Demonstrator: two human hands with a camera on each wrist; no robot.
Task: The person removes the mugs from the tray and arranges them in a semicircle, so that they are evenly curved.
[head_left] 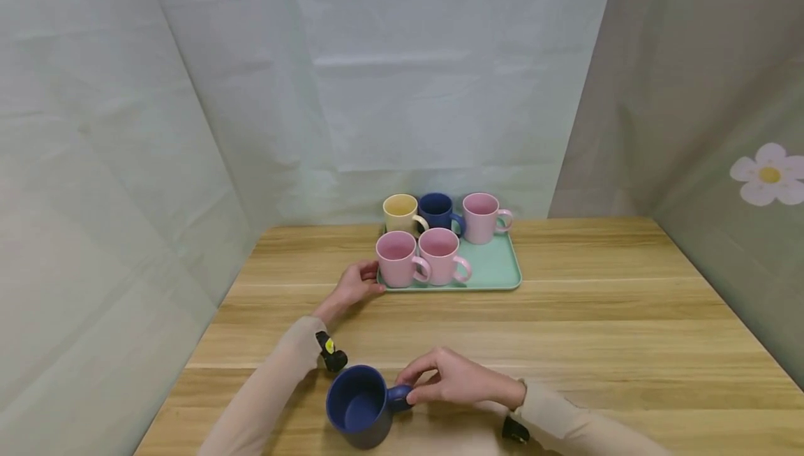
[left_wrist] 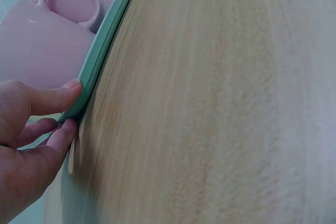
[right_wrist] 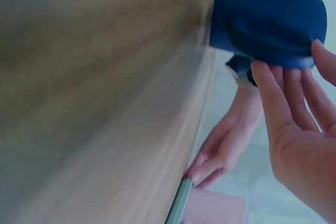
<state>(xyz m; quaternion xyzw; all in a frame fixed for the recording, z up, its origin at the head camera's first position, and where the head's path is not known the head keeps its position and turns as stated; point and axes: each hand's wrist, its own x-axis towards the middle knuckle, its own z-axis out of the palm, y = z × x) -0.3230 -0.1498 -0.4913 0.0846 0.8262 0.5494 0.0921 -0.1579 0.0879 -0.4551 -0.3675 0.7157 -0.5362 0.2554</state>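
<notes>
Head view is showing the navy mug (head_left: 358,407) standing near the table's (head_left: 597,316) front edge, the right hand (head_left: 461,379) pinching its handle with curled fingers. The left hand (head_left: 356,285), fingers loosely curled, is gripping the mint tray's (head_left: 499,271) corner. A one-sided handle pinch could be tipping the mug on lifting.

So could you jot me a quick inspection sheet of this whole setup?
Surface: wooden table, pale grain.
Job's things: dark blue mug near the front edge; green tray at the back holding three pink mugs, one yellow mug and another blue mug.
Clutter: nothing seen.
Hands: right hand pinches the near blue mug's handle; left hand grips the tray's left corner.
Cables: nothing seen; small black devices sit on both wrists.
Surroundings: pale cloth walls, a flower print on the right.
</notes>
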